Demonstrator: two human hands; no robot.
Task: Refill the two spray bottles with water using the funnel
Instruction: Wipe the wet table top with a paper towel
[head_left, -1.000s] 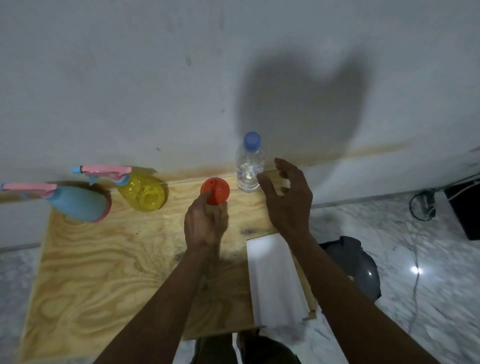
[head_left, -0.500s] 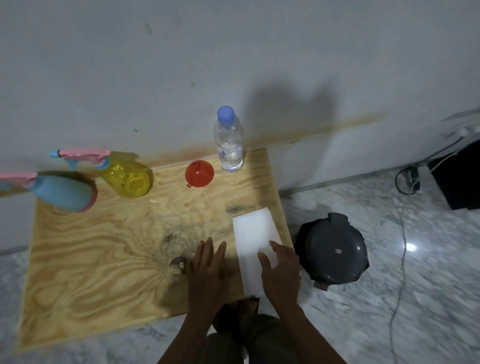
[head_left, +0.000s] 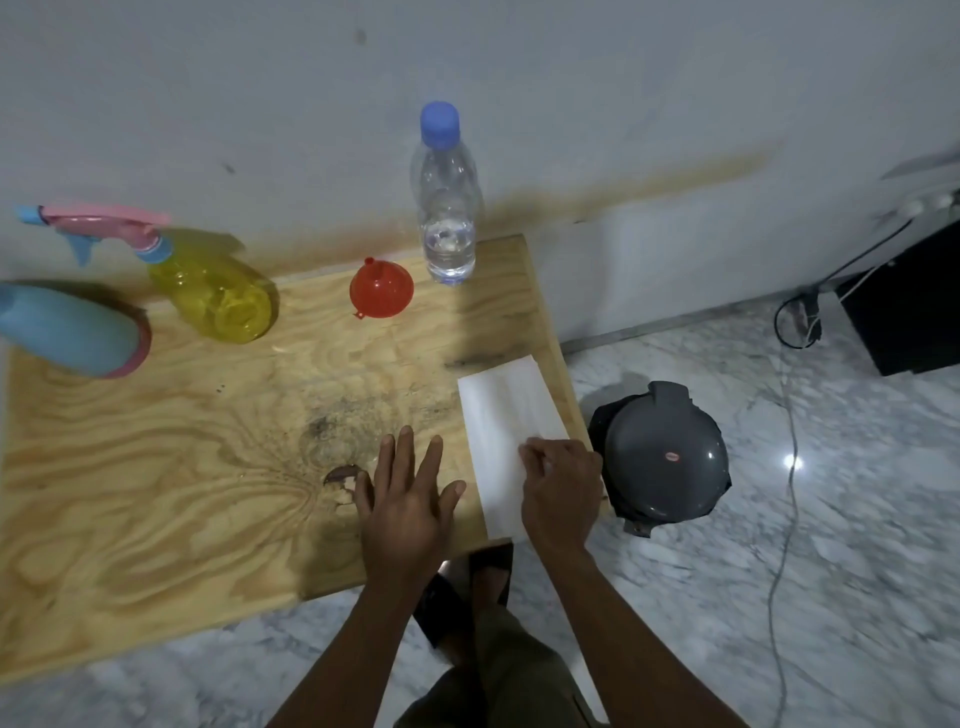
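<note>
Funnel (head_left: 382, 289) untouched, right hand (head_left: 558, 491) fingers now curled, pinching white paper (head_left: 506, 421)

- left hand (head_left: 408, 501): flat, palm down, fingers straight and spread, pointing away from the body; it holds nothing.
- left forearm: bare, rising from the bottom edge and leaning slightly right toward the wrist.
- right hand (head_left: 558, 491): knuckles up, fingers curled under with the tips bent down and toward the left hand; whether they pinch anything cannot be told.
- right forearm: bare, running from the bottom right up and left to the wrist.
- the two hands lie side by side, near but apart.
</note>
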